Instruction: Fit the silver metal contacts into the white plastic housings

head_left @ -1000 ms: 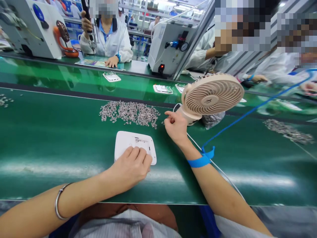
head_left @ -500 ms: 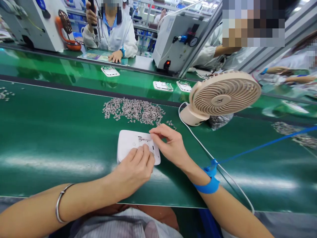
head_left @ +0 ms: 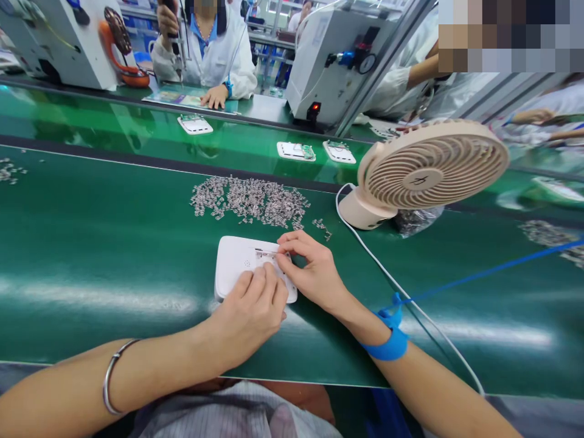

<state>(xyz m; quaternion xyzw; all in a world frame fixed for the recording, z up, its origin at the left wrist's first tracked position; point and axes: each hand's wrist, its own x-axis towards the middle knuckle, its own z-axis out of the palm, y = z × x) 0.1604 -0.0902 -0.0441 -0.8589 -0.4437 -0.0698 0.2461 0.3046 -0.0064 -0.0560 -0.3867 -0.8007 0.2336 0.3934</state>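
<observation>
A white plastic housing (head_left: 230,261) lies on the green work surface in front of me, with a recessed compartment (head_left: 264,255) and a group of small holes in its upper face. My left hand (head_left: 255,307) has its fingers bent together over the near side of the housing, pressing on it at the recess. My right hand (head_left: 312,267) is at the far right corner, thumb and forefinger pinched at the edge of the recess. Whatever sits between those fingertips is too small to make out. Just beyond lies a pile of small metal clips (head_left: 250,201).
A beige fan (head_left: 424,179) stands to the right, its white cable (head_left: 387,283) running towards me. A blue strap cord (head_left: 493,267) stretches right from my wrist. White housings with circuit boards (head_left: 296,151) lie on the far belt. A co-worker's hand (head_left: 214,96) rests beyond it.
My right fingertips have come down closer onto the recess, and my left hand stays on the housing. The housings on the far belt have shifted left. The view has turned slightly.
</observation>
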